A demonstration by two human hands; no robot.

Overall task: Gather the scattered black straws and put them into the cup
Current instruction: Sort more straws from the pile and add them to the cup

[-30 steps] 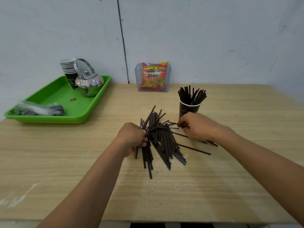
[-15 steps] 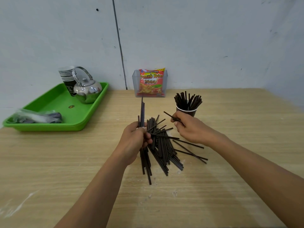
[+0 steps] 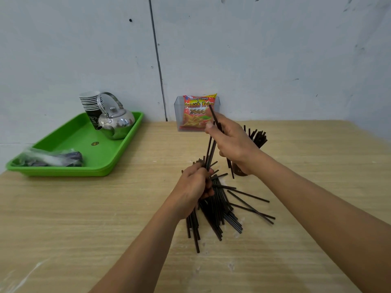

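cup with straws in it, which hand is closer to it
Right. The right hand, pinching straws, hovers in front of the cup, hiding most of it; the left hand grips a bundle over the pile, nearer the person.

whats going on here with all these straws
A person is gathering thin black plastic straws from the light wooden table. The left hand grips a bunch at the pile, and the right hand pinches a few raised ones. The dark paper cup behind it already holds some; many straws lie loose.
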